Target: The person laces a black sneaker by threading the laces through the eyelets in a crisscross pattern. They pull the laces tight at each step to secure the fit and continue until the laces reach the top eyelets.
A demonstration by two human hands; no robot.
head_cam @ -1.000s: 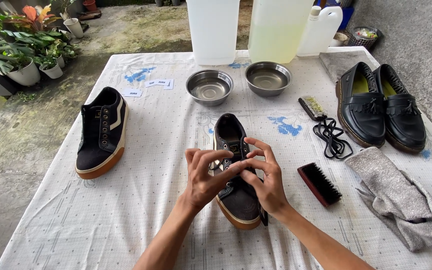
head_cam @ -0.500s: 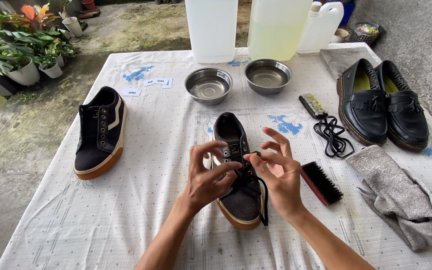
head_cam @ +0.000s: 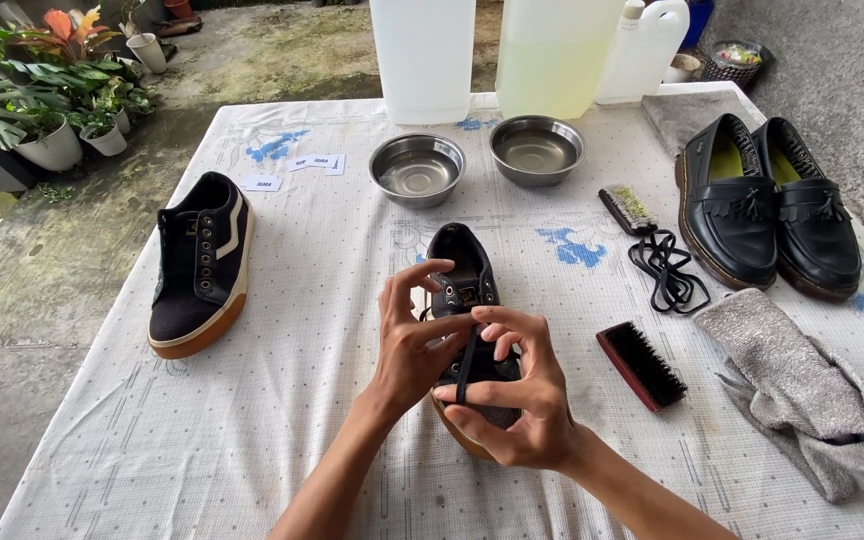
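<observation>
A black sneaker with a tan sole (head_cam: 459,262) lies on the white tablecloth (head_cam: 322,330) in front of me, toe toward me. My left hand (head_cam: 410,345) pinches its black shoelace (head_cam: 466,362) at the eyelets. My right hand (head_cam: 520,395) cups the toe end and also has the lace between its fingers. The matching sneaker (head_cam: 197,262), without a lace, lies at the left.
Two steel bowls (head_cam: 418,168) (head_cam: 536,148) stand behind the shoe, with plastic jugs (head_cam: 552,50) at the back edge. At the right lie a loose black lace (head_cam: 667,270), two brushes (head_cam: 642,364) (head_cam: 627,207), a grey cloth (head_cam: 802,390) and a pair of black loafers (head_cam: 767,205). Potted plants (head_cam: 42,120) stand on the ground at left.
Both hands have come together over the sneaker's laces; the right hand dropped from raised, spread fingers to cupping the toe with the lace pulled toward me.
</observation>
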